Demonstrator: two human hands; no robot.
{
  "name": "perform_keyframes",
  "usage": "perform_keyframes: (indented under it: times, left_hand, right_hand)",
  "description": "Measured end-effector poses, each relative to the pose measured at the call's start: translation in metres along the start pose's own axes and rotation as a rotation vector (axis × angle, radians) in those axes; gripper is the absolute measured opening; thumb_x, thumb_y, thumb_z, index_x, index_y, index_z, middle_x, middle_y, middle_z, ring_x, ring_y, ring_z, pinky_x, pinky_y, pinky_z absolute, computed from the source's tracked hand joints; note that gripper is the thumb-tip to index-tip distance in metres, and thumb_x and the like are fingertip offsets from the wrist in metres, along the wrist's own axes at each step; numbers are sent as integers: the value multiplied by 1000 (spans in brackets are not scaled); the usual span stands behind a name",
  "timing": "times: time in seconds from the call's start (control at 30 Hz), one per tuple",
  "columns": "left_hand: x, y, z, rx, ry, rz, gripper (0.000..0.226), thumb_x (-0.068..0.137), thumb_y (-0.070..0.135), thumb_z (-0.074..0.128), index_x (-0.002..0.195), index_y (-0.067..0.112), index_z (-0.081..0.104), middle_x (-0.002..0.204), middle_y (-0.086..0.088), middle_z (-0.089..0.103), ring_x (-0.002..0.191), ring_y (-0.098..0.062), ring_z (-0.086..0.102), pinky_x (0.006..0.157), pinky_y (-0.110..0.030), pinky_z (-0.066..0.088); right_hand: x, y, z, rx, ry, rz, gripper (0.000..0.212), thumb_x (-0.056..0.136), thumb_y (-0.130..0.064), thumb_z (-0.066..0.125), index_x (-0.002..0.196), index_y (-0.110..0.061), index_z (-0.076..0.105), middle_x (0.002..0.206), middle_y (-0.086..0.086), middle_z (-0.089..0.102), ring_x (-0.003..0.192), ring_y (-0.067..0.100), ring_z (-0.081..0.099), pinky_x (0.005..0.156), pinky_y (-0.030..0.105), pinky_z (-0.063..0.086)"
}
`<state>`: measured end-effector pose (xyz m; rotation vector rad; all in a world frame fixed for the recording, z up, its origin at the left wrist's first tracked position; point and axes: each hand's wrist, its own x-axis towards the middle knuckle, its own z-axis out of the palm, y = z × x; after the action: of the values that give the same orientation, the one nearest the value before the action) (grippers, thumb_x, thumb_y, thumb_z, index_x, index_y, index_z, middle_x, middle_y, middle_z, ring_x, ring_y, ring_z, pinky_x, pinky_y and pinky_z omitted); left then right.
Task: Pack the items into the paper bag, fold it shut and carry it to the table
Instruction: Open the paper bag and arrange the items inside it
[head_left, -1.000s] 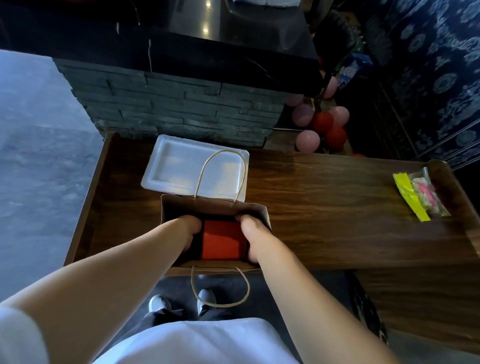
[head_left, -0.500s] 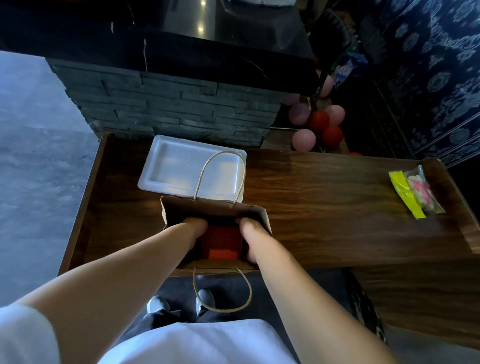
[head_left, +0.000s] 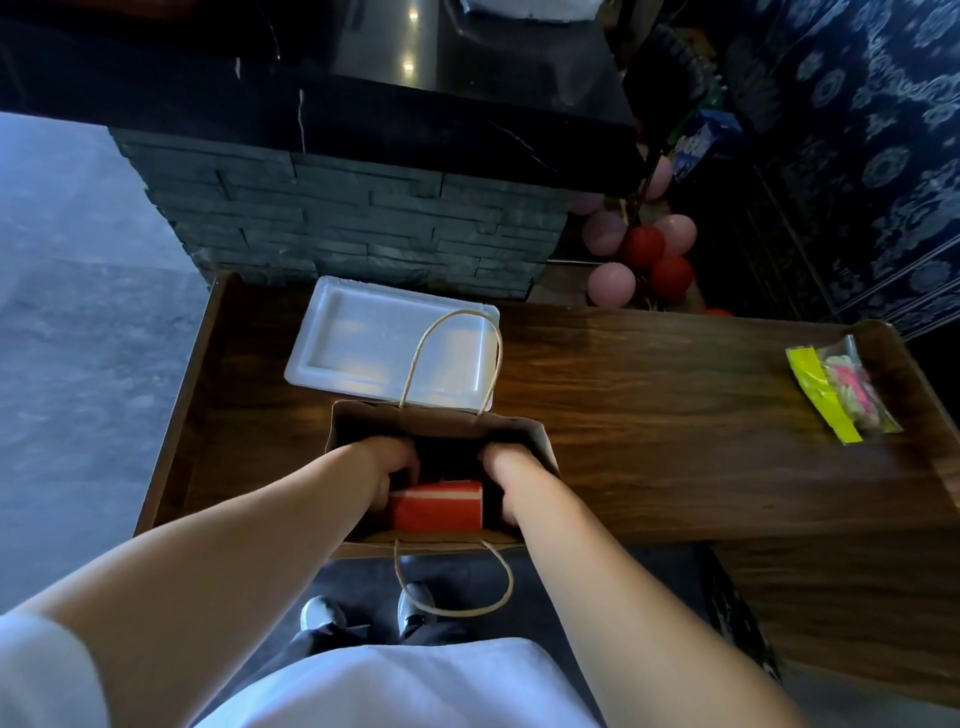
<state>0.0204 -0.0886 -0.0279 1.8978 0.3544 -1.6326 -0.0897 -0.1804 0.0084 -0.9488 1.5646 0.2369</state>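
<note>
A brown paper bag (head_left: 524, 434) with twine handles stands open at the near edge of the wooden counter (head_left: 649, 415). Inside it sits a red box (head_left: 435, 505), tilted with its near side up. My left hand (head_left: 390, 465) reaches into the bag and grips the box's left end. My right hand (head_left: 503, 470) is in the bag at the box's right end; its fingers are hidden in the dark, so its hold is unclear.
A white foam tray (head_left: 358, 345) lies just behind the bag. A clear packet with a yellow strip and pink pieces (head_left: 844, 389) lies at the counter's far right. A stone-faced wall rises behind; pink and red balloons (head_left: 639, 254) cluster at right.
Both hands have gone deeper into the bag. The red box has sunk lower and tipped, showing its near face.
</note>
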Motion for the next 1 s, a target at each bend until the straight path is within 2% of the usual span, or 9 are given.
perform_keyframes:
  times: [0.13,0.2,0.27,0.3,0.37,0.43,0.53,0.83,1.0]
  left_hand:
    - [-4,2,0,110,-54,13,26,84,-17,38,81,2,55,90,-21,54,96,-40,56,95,-46,46]
    - [-2,3,-1,175,-61,17,24,87,-17,40,87,0,57,89,-22,57,112,-39,55,102,-47,44]
    - [1,0,0,201,-66,13,21,90,-12,40,91,-1,57,88,-23,61,101,-37,61,96,-46,48]
    - [1,-1,2,183,-59,7,20,93,-8,39,88,-2,58,80,-23,65,87,-35,64,84,-46,52]
    - [5,-3,6,91,-55,9,22,97,5,40,86,0,59,62,-21,68,68,-32,64,64,-43,53]
    - [5,-3,11,-18,-82,22,23,97,20,47,91,4,62,65,-19,72,70,-32,67,66,-43,56]
    - [3,-1,13,-133,-155,58,30,91,36,58,97,9,67,79,-17,77,72,-32,74,70,-43,60]
    - [-16,4,14,-205,-76,102,41,94,40,50,122,13,64,116,-16,70,106,-34,68,97,-49,52]
    - [-22,15,8,-287,63,172,40,98,33,42,125,11,60,122,-17,66,110,-34,64,95,-47,51]
  right_hand:
    - [-2,4,2,-31,-41,17,20,94,-15,50,111,-11,59,97,13,64,90,30,63,90,39,53]
    - [0,5,2,-24,-35,5,22,94,-6,45,109,-9,60,84,12,62,74,28,62,72,36,55]
    - [-2,3,1,7,-14,11,15,95,-9,44,96,-9,59,81,12,62,66,26,60,55,31,51]
    - [-2,2,1,32,-13,22,15,95,-13,45,90,-10,58,85,12,64,68,27,62,53,31,51]
    - [-2,0,2,68,-9,49,20,95,-23,46,83,-12,57,95,13,66,77,28,65,61,34,55]
    - [-1,0,2,83,-17,74,23,94,-32,47,86,-13,58,103,13,66,88,30,65,75,37,56]
    - [1,2,2,88,-38,94,33,93,-41,50,112,-16,60,119,13,62,106,31,61,97,42,49]
    - [-2,-2,3,-98,53,-58,38,100,-29,34,130,-13,52,135,12,52,121,30,50,104,39,41]
    - [-16,-11,2,-430,60,-212,40,99,-19,33,132,-1,49,133,19,53,121,35,50,96,35,43]
